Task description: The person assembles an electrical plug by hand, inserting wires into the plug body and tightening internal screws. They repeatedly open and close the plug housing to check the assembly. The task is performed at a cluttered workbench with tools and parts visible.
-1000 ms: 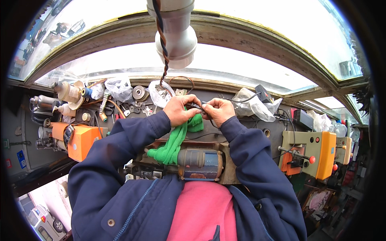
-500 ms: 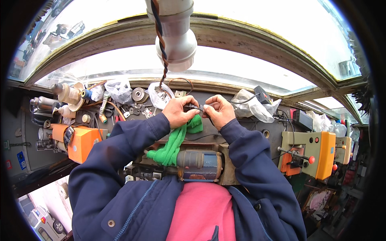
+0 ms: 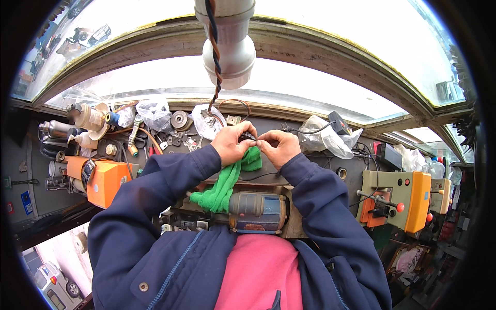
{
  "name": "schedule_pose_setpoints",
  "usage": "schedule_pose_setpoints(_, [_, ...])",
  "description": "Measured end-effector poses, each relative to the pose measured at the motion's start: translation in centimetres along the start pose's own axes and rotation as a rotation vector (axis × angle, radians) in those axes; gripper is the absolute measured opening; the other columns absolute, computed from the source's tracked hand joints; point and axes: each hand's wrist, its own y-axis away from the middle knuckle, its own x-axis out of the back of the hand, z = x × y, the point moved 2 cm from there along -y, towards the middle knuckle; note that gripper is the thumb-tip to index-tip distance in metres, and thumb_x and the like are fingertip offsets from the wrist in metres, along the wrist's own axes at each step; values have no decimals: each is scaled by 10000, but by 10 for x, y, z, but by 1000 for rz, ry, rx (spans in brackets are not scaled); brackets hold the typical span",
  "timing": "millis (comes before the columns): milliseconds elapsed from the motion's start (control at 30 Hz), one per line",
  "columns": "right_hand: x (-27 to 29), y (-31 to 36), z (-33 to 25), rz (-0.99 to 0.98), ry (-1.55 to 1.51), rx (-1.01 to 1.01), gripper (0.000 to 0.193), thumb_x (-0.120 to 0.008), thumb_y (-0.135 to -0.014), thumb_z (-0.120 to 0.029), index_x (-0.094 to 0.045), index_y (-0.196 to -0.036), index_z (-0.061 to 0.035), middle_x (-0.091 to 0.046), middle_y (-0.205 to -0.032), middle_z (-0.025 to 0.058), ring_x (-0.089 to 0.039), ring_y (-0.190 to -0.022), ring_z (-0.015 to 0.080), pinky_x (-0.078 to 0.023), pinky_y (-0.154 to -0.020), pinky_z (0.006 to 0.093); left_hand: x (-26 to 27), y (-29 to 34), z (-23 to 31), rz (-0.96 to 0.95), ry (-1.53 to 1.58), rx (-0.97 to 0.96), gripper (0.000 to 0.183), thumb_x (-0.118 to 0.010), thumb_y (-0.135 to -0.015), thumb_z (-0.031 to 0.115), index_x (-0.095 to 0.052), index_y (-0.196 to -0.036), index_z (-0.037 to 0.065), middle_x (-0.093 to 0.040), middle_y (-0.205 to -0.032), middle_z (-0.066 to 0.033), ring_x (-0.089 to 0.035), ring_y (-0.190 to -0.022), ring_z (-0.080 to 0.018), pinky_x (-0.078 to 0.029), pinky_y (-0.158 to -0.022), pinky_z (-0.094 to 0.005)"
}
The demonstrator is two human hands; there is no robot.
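Above the middle of the bench, my left hand (image 3: 232, 144) pinches a small dark object (image 3: 248, 137), mostly covered by the fingers, so its kind does not show. Close against it is my right hand (image 3: 279, 149), thumb and forefinger pressed together at the object's right end. What sits in that pinch is too small to make out. Just below the hands, a green cloth (image 3: 221, 192) drapes over the left end of a worn blue-grey motor-like machine (image 3: 258, 213) in front of me.
To the left stand an orange machine (image 3: 106, 183) and loose keys and metal parts (image 3: 181, 140). Plastic bags (image 3: 155, 114) lie along the window side. A beige and yellow machine with a red-knobbed lever (image 3: 395, 196) stands right. A white pipe (image 3: 230, 57) with a twisted cord hangs overhead.
My right hand has moved left, and its raised fingers have folded into a pinch against the left hand's fingertips. The left hand stays nearly in place, still gripping the small dark object.
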Motion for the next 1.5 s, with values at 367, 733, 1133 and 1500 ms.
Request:
schedule_pose_setpoints(367, [-5,-7,25,-110,-190,-187,145,-729,-872,-86,-728,-929,47,-704,-781,56,-635,-705,98,-524,-657,247,1,-1,7,-115,62,55,196,-629,-880,-17,-559,-1058,28,-631,-930,-154,-639,-887,-275,-502,-804,-347])
schedule_pose_setpoints(733, [-12,-10,36,-208,-525,-306,113,-656,-930,-108,-643,-890,-3,-645,-755,27,-614,-683,107,-516,-662,253,-3,-2,6,-71,50,-60,220,-598,-894,-37,-536,-1097,23,-609,-954,-112,-613,-882,-204,-491,-788,-315])
schedule_pose_setpoints(1133, [6,-10,38,-158,-812,-354,110,-678,-948,-131,-688,-961,-23,-706,-818,70,-673,-755,129,-552,-754,270,2,1,-17,-30,286,443,225,-711,-920,233,-577,-928,53,-591,-718,-25,-587,-620,-102,-470,-556,-268])
schedule_pose_setpoints(1500, [10,-8,39,-177,-892,-442,123,-682,-953,-135,-688,-991,-19,-715,-872,81,-703,-797,169,-574,-768,303,-9,-16,-11,-167,618,605,207,-685,-917,186,-661,-1042,23,-634,-883,-50,-642,-688,-131,-590,-526,-303])
